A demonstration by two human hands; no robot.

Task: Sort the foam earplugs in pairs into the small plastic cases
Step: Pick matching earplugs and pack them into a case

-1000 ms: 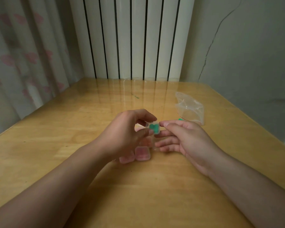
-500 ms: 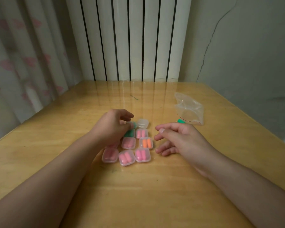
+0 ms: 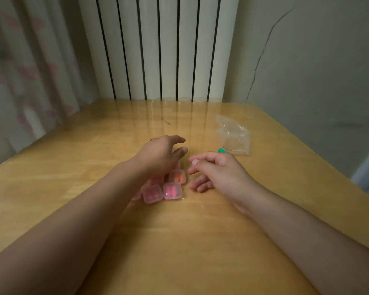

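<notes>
- Wooden table point(image 3: 200, 241) before a radiator point(image 3: 158, 50).
- Left hand point(image 3: 160, 155) now hovers over the cases point(image 3: 172, 190), fingers loosely spread, holding nothing; the green case it pinched is set down, hidden.
- Right hand point(image 3: 217, 169), beside the cases, loosely curled, empty.
- Beyond it: one green earplug point(image 3: 222, 150) touching the bag point(image 3: 232, 136), likely next.

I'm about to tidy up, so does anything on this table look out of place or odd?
One green earplug lies loose on the table at the near edge of the plastic bag, apart from the cluster of cases. The wall behind also shows a long crack.
</notes>
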